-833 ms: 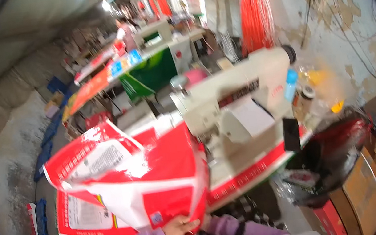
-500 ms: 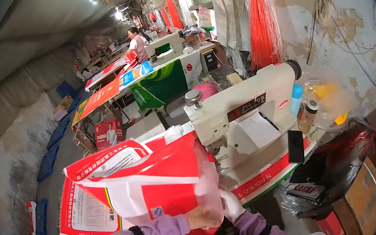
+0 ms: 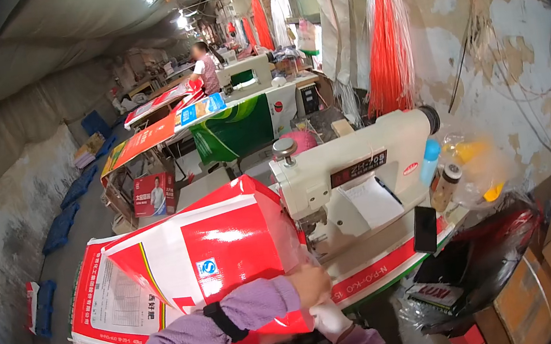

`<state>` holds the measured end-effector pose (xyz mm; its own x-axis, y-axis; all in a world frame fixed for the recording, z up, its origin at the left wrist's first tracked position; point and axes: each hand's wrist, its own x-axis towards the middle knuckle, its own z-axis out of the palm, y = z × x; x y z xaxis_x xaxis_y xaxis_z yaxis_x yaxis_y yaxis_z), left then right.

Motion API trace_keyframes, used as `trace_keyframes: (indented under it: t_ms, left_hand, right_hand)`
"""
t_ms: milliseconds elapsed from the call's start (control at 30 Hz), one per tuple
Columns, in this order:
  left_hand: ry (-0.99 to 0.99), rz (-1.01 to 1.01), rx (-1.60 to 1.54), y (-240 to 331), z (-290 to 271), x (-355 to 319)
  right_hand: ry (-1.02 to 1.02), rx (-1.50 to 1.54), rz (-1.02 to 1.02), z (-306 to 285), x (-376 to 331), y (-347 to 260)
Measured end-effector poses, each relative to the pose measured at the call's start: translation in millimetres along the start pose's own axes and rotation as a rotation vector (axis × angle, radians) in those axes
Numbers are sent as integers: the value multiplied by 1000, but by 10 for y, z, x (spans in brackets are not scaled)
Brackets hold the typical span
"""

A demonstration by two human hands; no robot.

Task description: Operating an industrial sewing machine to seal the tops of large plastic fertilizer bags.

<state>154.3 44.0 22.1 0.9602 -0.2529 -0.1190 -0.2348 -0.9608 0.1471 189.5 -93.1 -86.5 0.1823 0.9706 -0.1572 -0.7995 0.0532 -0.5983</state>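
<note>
- The sewing table (image 3: 399, 263) runs across the middle of the room, its red front edge facing the person; a stack of flat printed sacks (image 3: 102, 309) lies at its left end.
- A cream sewing machine (image 3: 359, 171) stands on that table, needle end to the left, with a sheet of white paper (image 3: 375, 202) propped against its body.
- A big red-and-white woven sack (image 3: 209, 250) is lifted in front of the person, its right edge up against the needle end of the machine, covering part of the stack below.
- The left hand (image 3: 310, 286), in a purple sleeve with a black band, is closed over the sack's lower right corner.
- The right hand (image 3: 331, 318) sits just beneath the left, almost touching it, and seems to pinch the pale liner at that same corner; its fingers are mostly hidden.
- A black phone (image 3: 425, 229) leans on the table to the right of the machine, near a blue-capped bottle (image 3: 429, 162).
</note>
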Motion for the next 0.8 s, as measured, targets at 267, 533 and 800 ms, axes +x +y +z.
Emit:
trace_keyframes:
  t_ms: [267,533,800]
  left_hand:
    - [142,-181,-551,-45,1116,-559]
    - [180,-225,-679,130,1149,-513]
    - [327,-313,-663,223,1214,-624]
  right_hand:
    - [108,-536,-191,-467,253,543]
    - [82,-369,-173,-878,369,740]
    - [223,-391,-136,-602,267,676]
